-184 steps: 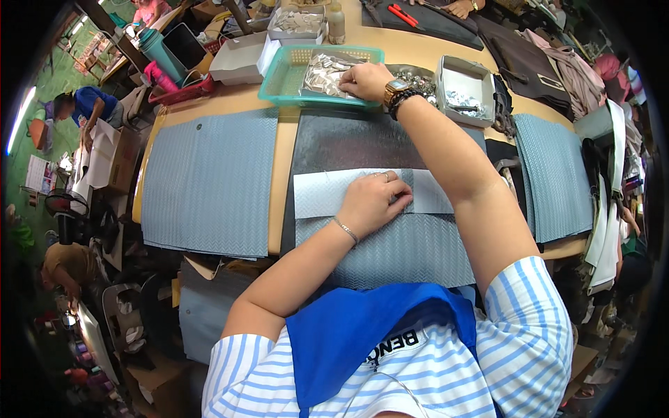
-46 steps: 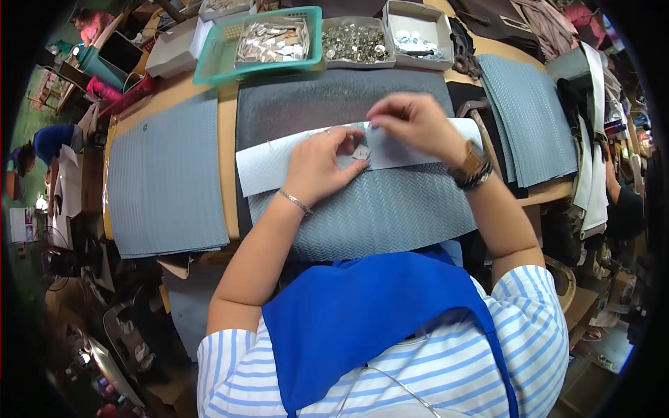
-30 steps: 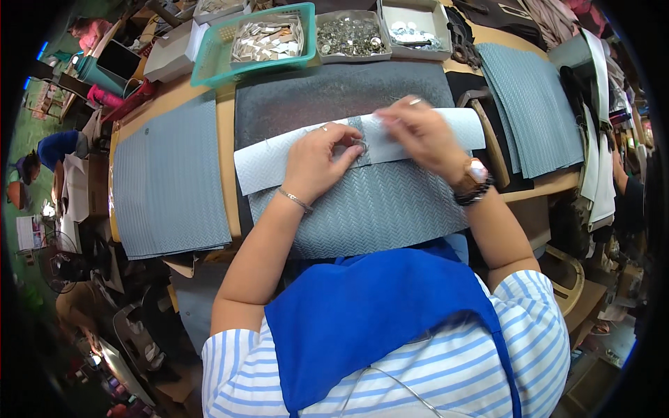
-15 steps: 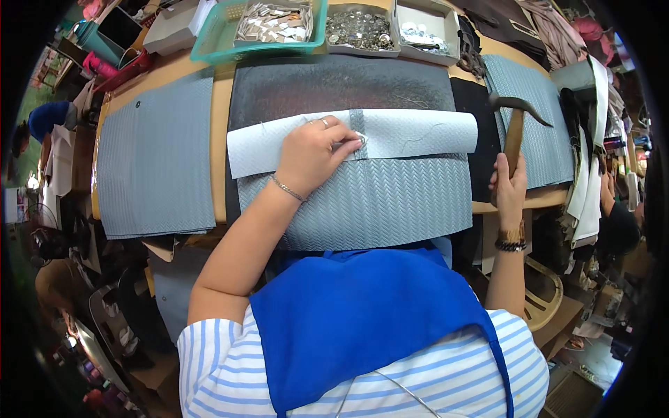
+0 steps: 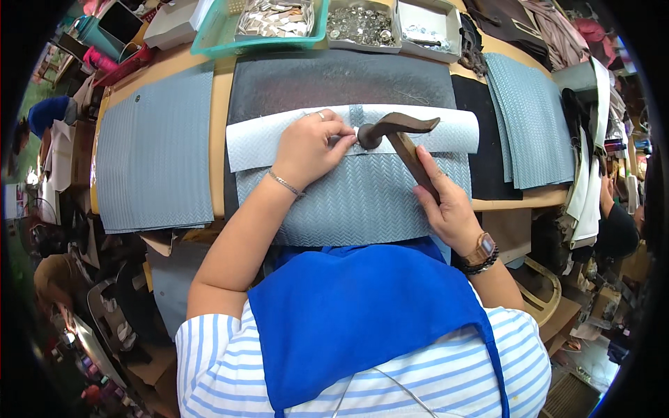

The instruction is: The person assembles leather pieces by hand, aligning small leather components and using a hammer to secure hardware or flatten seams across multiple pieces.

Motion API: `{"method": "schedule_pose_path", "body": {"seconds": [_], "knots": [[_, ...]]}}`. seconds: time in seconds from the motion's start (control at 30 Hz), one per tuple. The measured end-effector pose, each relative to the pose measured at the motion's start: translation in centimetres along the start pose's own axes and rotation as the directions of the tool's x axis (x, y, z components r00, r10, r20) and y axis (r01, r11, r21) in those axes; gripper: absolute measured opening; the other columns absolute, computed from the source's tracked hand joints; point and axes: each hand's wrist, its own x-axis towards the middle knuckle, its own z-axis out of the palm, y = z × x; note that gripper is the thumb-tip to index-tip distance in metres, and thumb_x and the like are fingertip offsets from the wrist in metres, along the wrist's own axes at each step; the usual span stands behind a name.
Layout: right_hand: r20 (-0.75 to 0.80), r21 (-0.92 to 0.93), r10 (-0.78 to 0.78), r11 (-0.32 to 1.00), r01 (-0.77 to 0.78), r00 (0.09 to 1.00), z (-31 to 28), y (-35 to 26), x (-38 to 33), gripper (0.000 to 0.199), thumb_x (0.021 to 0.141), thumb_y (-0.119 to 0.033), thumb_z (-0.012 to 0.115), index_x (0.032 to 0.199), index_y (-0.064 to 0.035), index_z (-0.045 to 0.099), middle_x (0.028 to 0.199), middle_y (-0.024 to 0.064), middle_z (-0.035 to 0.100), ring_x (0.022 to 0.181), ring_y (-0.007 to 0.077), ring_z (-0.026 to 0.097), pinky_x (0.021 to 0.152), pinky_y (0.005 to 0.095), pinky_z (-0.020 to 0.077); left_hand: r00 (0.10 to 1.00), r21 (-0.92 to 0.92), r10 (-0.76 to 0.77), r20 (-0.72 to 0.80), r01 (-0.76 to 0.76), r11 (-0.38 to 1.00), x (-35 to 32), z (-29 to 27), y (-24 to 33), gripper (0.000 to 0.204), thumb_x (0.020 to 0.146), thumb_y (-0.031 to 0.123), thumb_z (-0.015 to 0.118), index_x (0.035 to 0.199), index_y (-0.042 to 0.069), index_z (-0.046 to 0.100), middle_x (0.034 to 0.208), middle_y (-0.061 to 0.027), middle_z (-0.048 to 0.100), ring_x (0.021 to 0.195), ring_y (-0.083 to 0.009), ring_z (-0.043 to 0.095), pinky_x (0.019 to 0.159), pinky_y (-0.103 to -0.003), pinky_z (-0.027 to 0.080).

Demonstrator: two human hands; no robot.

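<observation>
A grey-blue woven-pattern sheet (image 5: 348, 202) lies before me, its far edge folded over to show the white backing (image 5: 265, 143). At the fold's middle, by a grey strip, my left hand (image 5: 317, 143) pinches a small piece at its fingertips; the hammer head hides most of it. My right hand (image 5: 449, 205) grips the wooden handle of a hammer (image 5: 411, 157). The hammer's dark, curved head is down at the strip, right beside my left fingertips. Under the fold is a dark, worn work mat (image 5: 334, 80).
Stacks of grey-blue sheets lie at left (image 5: 153, 153) and right (image 5: 533, 125). Along the back stand a green basket (image 5: 202, 43) with small pale pieces, a box of metal bits (image 5: 360, 28) and a white box (image 5: 453, 35). Another person's arm (image 5: 608, 195) shows at far right.
My right hand has swung the hammer down and leftward, from raised at the right to beside my left fingertips. My left hand has stayed nearly in place, still pinching.
</observation>
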Motion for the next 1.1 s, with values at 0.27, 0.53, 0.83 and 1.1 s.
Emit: {"method": "schedule_pose_path", "body": {"seconds": [0.27,0.53,0.83,1.1], "knots": [[-0.019,-0.025,-0.05,0.998,0.05,0.999,-1.3,-0.7,1.2,0.07,0.1,-0.008,0.065,0.162,-0.0243,0.039,0.107,0.0185,0.07,0.09,0.0357,0.069,0.08,0.0419,0.0553,0.998,-0.028,0.058,0.003,-0.058,0.998,0.2,0.0,-0.1,0.028,0.082,0.02,0.086,0.105,0.008,0.076,0.089,-0.004,0.07,0.07,-0.0167,0.063,0.064,-0.029,0.053],[0.155,-0.401,-0.099,0.903,0.154,0.983,-4.4,-5.4,5.0,0.067,0.102,-0.017,0.062,0.16,-0.0389,0.039,0.083,0.0115,0.061,0.067,0.0319,0.064,0.062,0.0429,0.054,0.992,-0.117,-0.121,0.033,0.124,0.985,-0.1,-0.3,0.5,0.103,0.075,0.026,0.093,0.157,0.011,0.034,0.089,-0.0041,0.066,0.07,-0.0142,0.057,0.069,-0.029,0.053],[0.019,-0.149,-0.156,0.976,0.157,0.988,-2.7,-1.5,3.2,0.066,0.1,-0.012,0.065,0.159,-0.0316,0.043,0.093,0.014,0.066,0.08,0.0338,0.067,0.072,0.0445,0.0544,0.996,-0.123,-0.085,0.03,0.088,0.988,0.0,0.2,0.1,0.11,0.071,0.028,0.096,0.158,0.012,0.031,0.092,-0.004,0.064,0.073,-0.0146,0.056,0.069,-0.03,0.053],[-0.388,-0.528,-0.106,0.84,-0.126,0.915,-8.4,6.7,1.5,0.057,0.096,-0.011,0.071,0.15,-0.0245,0.058,0.098,0.0111,0.069,0.083,0.0289,0.069,0.072,0.0403,0.0566,0.998,0.006,0.024,0.064,-0.024,1.0,0.1,-1.0,1.1,0.102,0.066,0.039,0.097,0.15,0.012,0.047,0.096,-0.0082,0.064,0.082,-0.0237,0.062,0.078,-0.037,0.054]]}}
